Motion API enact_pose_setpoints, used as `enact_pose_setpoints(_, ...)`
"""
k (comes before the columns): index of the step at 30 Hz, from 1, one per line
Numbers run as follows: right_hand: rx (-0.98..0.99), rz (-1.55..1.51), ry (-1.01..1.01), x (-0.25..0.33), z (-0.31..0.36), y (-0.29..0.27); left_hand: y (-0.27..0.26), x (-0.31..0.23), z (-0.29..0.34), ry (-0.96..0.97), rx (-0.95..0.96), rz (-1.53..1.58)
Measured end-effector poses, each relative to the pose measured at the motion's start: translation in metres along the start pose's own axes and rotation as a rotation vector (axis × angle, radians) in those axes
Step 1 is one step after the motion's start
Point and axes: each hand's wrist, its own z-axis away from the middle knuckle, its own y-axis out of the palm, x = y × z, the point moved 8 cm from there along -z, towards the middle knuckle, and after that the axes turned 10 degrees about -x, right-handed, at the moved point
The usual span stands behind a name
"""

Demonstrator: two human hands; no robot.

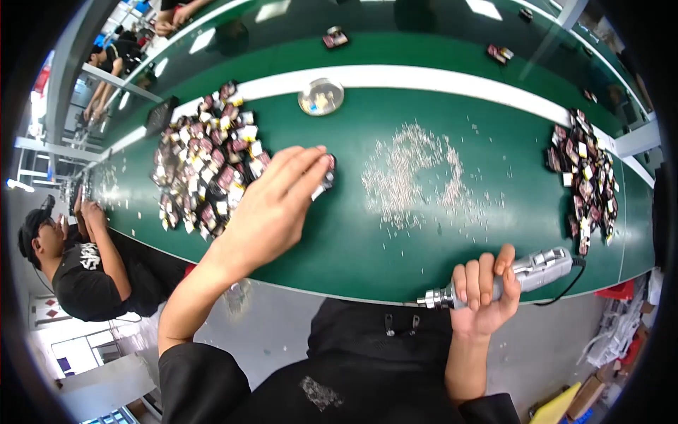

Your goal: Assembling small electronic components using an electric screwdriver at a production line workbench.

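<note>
- A workroom is shown, with a grey floor below and metal framing at the left.
- The foreground is spanned by a long green worktop, bordered on its far side by a white rail; beyond the rail, a few dark pieces are carried by a second green surface.
- At the far left, beside the same worktop, a co-worker in a dark top and cap is seen.
- A large heap of dark parts with pale and yellow patches is spread to the left, partly covered by the left forearm.
- A smaller heap of similar parts is gathered near the right end.
- A grey power screwdriver is held at the near edge, its bit pointed leftward; the right grip is clamped around its body, and a black cord is trailed from its rear end.
- The left grip is reached over the worktop, with a single dark part at its fingertips; whether it is pinched or only touched cannot be told, as the thumb is hidden.
- A round shallow dish holding small pale pieces is set just before the rail.
- Tiny silvery screw-like pieces are scattered loosely between the left grip and the right-hand heap.
</note>
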Motion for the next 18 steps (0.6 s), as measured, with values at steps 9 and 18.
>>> enact_pose_setpoints(9,0.099,0.039,0.108,-0.026,0.024,0.012,0.023,-0.084,0.057,-0.027,0.011,0.209)
enact_pose_setpoints(18,0.107,0.101,0.239,-0.074,0.062,0.021,0.023,-0.089,0.052,-0.103,-0.033,0.131)
